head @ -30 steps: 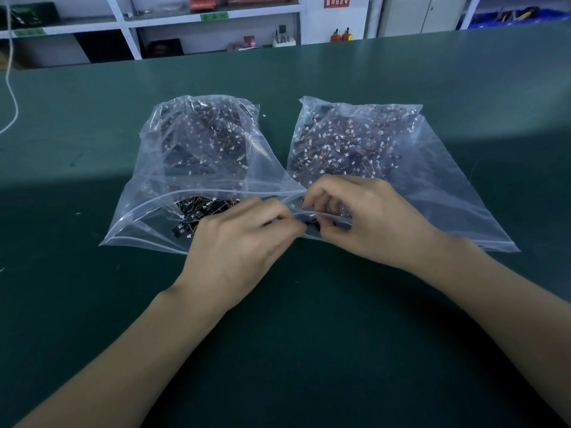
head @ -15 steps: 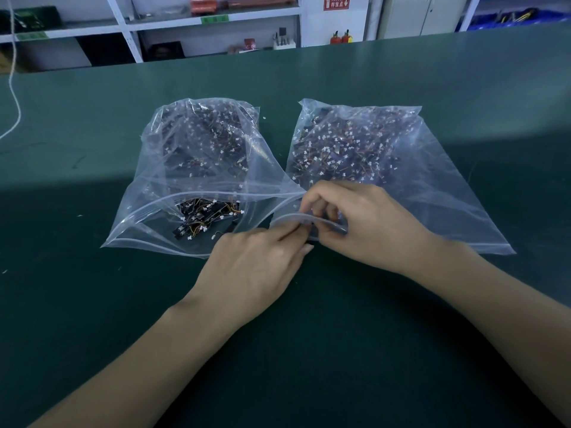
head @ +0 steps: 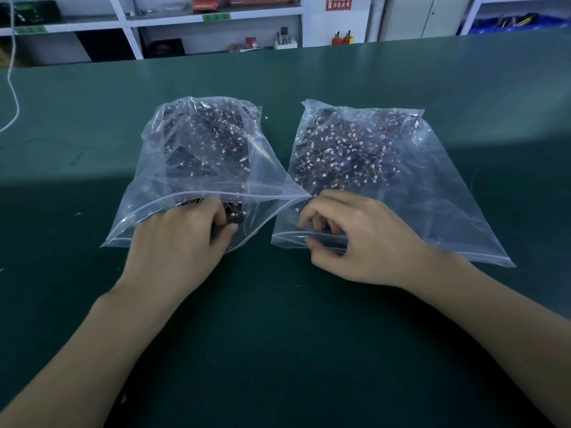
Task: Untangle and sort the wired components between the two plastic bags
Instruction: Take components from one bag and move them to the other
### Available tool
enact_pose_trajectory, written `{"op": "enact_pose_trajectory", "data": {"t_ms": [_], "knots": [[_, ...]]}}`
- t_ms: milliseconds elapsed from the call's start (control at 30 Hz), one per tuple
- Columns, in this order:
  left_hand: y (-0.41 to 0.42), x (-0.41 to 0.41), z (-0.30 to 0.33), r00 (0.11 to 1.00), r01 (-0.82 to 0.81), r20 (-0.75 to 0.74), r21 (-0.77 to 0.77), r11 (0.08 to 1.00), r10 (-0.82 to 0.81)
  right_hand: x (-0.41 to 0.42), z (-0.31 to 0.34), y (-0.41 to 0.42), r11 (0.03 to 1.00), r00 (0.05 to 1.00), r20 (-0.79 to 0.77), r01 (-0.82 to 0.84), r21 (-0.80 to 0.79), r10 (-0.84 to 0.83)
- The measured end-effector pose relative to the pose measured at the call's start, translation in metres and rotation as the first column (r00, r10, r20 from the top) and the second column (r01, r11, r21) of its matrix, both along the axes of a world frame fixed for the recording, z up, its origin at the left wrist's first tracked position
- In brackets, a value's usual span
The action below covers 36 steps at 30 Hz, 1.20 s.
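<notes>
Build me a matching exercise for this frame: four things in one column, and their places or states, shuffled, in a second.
Things
1. left hand
2. right hand
3. clear plastic zip bag on the left
4. thin white cord

Places or states
A. mouth open, a small dark cluster of wired components near it
B. fingers curled at the mouth edge of the clear plastic zip bag on the right
C. far left, trailing onto the green table
D. at the left bag's mouth, by the loose cluster

Pairs: 1-D, 2-B, 3-A, 4-C
</notes>
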<state>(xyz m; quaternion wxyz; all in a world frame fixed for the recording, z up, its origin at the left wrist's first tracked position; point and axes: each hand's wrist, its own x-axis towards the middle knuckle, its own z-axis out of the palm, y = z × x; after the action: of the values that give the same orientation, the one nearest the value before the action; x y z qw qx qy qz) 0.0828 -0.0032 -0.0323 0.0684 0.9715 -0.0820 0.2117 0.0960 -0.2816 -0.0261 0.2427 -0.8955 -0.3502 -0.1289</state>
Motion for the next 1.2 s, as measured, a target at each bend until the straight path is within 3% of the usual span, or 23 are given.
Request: {"op": "enact_pose_trajectory", "data": {"t_ms": [333, 433, 667, 867, 967, 1200], "knots": [[-0.001, 0.0, 0.002, 0.993, -0.031, -0.112, -0.017, 0.999, 0.028, 0.001, -0.011, 0.006, 1.0, 0.998, 0.061, 0.026, 0.018, -0.027], [-0.006, -0.003, 0.004, 0.999, -0.027, -0.022, -0.052, 0.998, 0.025, 0.001, -0.013, 0.007, 0.997, 0.998, 0.054, 0.029, 0.073, -0.033], [-0.035, -0.018, 0.003, 0.959, 0.276, 0.129, -0.24, 0.931, -0.252, 0.001, -0.017, 0.015, 0.954, 0.989, -0.145, 0.054, 0.294, -0.012], [-0.045, -0.02, -0.002, 0.896, 0.439, 0.194, -0.248, 0.864, -0.4, -0.002, -0.016, 0.018, 0.884, 0.934, -0.339, 0.061, 0.464, 0.113], [-0.042, -0.018, -0.004, 0.896, 0.437, 0.192, -0.233, 0.869, -0.4, 0.0, -0.018, 0.017, 0.867, 0.905, -0.397, 0.074, 0.493, 0.149], [-0.042, -0.019, -0.003, 0.943, 0.331, 0.108, -0.401, 0.854, -0.315, 0.0, -0.02, 0.019, 0.824, 0.911, -0.395, 0.129, 0.552, 0.122]]}}
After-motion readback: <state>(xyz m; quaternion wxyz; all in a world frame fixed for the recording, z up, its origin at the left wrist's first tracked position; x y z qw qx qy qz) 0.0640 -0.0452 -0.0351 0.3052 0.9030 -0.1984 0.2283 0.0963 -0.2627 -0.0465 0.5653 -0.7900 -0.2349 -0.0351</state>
